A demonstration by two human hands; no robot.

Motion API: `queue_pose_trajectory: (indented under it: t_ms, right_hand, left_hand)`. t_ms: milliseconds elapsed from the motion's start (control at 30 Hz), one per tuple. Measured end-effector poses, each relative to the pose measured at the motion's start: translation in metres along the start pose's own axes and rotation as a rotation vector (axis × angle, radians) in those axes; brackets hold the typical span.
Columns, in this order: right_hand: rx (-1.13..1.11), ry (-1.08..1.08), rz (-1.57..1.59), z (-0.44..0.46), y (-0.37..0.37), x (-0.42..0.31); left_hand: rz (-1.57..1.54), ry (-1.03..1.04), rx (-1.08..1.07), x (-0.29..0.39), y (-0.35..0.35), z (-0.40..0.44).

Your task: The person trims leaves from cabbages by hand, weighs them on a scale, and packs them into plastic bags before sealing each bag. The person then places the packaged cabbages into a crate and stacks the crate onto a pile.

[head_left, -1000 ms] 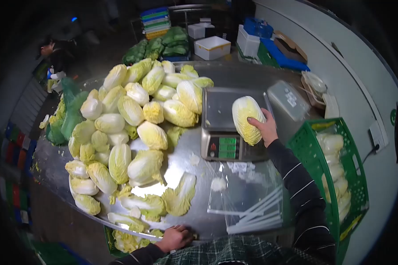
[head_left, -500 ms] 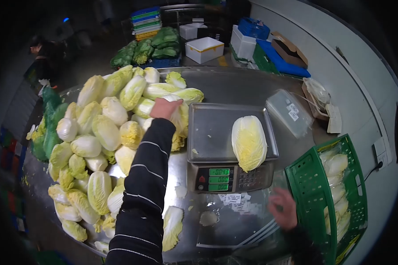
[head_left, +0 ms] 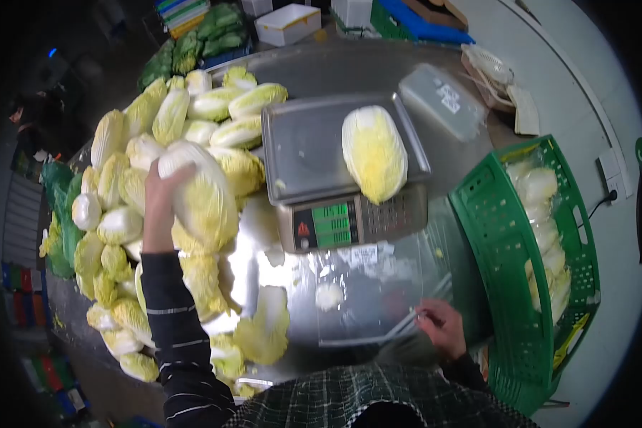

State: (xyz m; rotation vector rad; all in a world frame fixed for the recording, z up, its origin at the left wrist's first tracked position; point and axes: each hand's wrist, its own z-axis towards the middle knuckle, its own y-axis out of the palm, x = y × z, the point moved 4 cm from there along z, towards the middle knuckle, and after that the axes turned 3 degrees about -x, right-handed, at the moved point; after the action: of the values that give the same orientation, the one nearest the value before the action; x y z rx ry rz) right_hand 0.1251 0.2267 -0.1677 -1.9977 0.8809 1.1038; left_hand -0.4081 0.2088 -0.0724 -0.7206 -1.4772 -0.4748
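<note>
My left hand (head_left: 162,196) grips a large napa cabbage (head_left: 205,200) above the left side of the table; its thumb shows and the other fingers are hidden by the cabbage. Below and behind lies a heap of napa cabbages (head_left: 119,225). Another napa cabbage (head_left: 375,155) rests on the pan of a digital scale (head_left: 310,153), whose green display is lit. At the front right, my right hand (head_left: 444,329) pinches the edge of clear plastic bags (head_left: 367,332) lying flat on the metal table.
A green crate (head_left: 506,264) holding wrapped cabbages stands tilted at the right. Behind the scale lies a stack of clear plastic (head_left: 446,102) with labels. Loose leaves (head_left: 264,328) lie near the front edge. A white box (head_left: 287,25) and green net sacks (head_left: 217,32) are at the back.
My left hand has moved left and toward me, lifting a cabbage from beside the scale. My right hand has come down onto the plastic bags' edge. The view has tilted down.
</note>
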Motion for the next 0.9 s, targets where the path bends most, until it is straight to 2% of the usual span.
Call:
queue_pose_trajectory:
  t_ms: [33, 67, 100, 167, 200, 233, 267, 333, 367, 400, 467, 533, 667, 733, 800, 867, 900]
  right_hand:
    - [-0.001, 0.002, 0.085, -0.001, 0.005, 0.000]
    - [0.001, -0.011, 0.172, 0.000, 0.011, -0.003]
    - [-0.003, -0.015, 0.174, 0.001, 0.018, -0.009]
    - [-0.161, -0.084, 0.116, 0.004, 0.034, -0.025]
    - [-0.160, -0.091, 0.109, 0.010, 0.033, -0.028]
    - [-0.165, -0.236, -0.065, 0.020, 0.032, -0.035]
    - [-0.171, -0.382, -0.241, 0.032, 0.030, -0.046]
    - [-0.052, -0.450, -0.063, 0.065, 0.015, -0.080]
    - [0.032, -0.462, -0.062, 0.086, 0.008, -0.099]
    - [0.119, -0.478, -0.051, 0.110, 0.002, -0.119]
    - [0.311, -0.572, -0.200, 0.161, -0.009, -0.149]
    - [0.428, -0.509, -0.289, 0.216, -0.012, -0.159]
    - [0.454, -0.381, -0.369, 0.240, 0.009, -0.195]
    - [0.278, -0.273, -0.306, 0.249, 0.024, -0.198]
    - [0.290, -0.309, -0.207, 0.300, 0.031, -0.167]
    - [0.068, -0.236, -0.066, 0.309, 0.038, -0.166]
    - [-0.165, -0.207, 0.002, 0.299, 0.037, -0.169]
  left_hand:
    - [0.073, -0.008, -0.102, -0.009, -0.005, -0.024]
    - [0.455, -0.004, -0.084, -0.043, -0.020, -0.032]
    - [0.476, -0.096, -0.195, -0.044, -0.003, -0.065]
    - [0.834, -0.136, -0.229, -0.092, 0.006, -0.097]
    - [1.037, -0.136, -0.265, -0.102, 0.020, -0.115]
    - [1.241, -0.047, -0.254, -0.113, 0.034, -0.132]
    - [1.227, -0.046, -0.244, -0.119, 0.037, -0.136]
    - [1.301, 0.368, -0.035, -0.106, 0.043, -0.148]
    - [1.283, 0.503, 0.070, -0.091, 0.047, -0.155]
    - [1.288, 0.512, 0.083, -0.083, 0.052, -0.160]
    - [0.798, 0.385, 0.046, -0.071, 0.063, -0.168]
    - [0.521, 0.295, 0.007, -0.063, 0.075, -0.173]
    - [0.051, 0.063, -0.108, -0.066, 0.091, -0.172]
    - [-0.069, -0.030, -0.159, -0.068, 0.103, -0.176]
    - [-0.121, -0.090, -0.216, -0.068, 0.116, -0.175]
    - [-0.204, -0.158, -0.253, -0.070, 0.131, -0.170]
    - [-0.270, -0.207, -0.251, -0.071, 0.138, -0.166]
